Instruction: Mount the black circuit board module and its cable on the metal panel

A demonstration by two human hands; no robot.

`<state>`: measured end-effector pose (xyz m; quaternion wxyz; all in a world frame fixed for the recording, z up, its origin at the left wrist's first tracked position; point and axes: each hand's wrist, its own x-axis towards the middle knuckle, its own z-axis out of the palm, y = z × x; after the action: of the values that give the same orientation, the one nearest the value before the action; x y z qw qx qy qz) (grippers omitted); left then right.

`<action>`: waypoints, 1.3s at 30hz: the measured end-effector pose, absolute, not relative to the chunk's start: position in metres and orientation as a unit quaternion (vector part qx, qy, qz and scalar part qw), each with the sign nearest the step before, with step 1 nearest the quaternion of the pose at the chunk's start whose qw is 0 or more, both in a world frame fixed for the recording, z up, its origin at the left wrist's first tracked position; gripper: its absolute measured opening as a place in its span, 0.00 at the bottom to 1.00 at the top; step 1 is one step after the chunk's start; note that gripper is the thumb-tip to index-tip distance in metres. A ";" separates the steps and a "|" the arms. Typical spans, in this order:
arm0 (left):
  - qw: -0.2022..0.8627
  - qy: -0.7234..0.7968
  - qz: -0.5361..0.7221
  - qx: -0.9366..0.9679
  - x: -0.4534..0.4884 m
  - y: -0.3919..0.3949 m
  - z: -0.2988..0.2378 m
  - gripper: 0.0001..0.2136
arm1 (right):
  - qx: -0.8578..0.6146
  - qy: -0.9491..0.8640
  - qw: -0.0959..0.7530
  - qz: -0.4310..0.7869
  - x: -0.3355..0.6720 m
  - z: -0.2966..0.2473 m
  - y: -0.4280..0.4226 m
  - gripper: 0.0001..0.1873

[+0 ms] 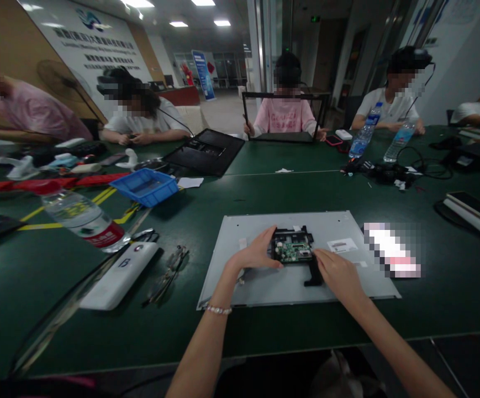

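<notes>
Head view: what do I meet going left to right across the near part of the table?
Red-capped water bottle, eyeglasses, left hand, green circuit board, right hand, pixelated phone-like object.

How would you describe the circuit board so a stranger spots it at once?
On the dark green table, find the flat grey panel. Over it, between the left hand and right hand, is a black frame holding the circuit board. Green and crowded with components, it stands out from frame and panel.

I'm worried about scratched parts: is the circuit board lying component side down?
No, the circuit board has its component side facing up, between the left hand and the right hand.
</notes>
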<state>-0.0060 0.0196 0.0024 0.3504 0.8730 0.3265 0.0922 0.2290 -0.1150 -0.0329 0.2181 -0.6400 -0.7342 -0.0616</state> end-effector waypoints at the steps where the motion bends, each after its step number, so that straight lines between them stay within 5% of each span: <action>1: 0.351 0.325 0.095 0.873 -0.006 0.020 0.002 0.53 | -0.639 -0.734 0.222 -0.059 0.229 -0.033 -0.115 0.18; 13: 0.346 0.313 0.113 0.877 -0.007 0.017 0.011 0.51 | -0.639 -0.713 0.283 -0.048 0.234 -0.032 -0.117 0.17; 19: 0.236 0.387 0.220 0.864 -0.014 0.019 0.036 0.25 | -0.634 -0.708 0.306 -0.046 0.245 -0.035 -0.117 0.17; 24: 0.129 0.480 0.233 0.836 -0.043 0.022 0.029 0.17 | -0.634 -0.708 0.310 -0.030 0.247 -0.034 -0.118 0.17; 39: 0.252 0.526 0.315 0.748 -0.062 0.018 0.010 0.08 | -0.630 -0.705 0.325 -0.022 0.247 -0.033 -0.120 0.15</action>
<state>-0.0622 0.0179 0.0100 0.2525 0.7483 0.5261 0.3154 0.2472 -0.1199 -0.0332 0.3254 -0.6303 -0.7045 -0.0218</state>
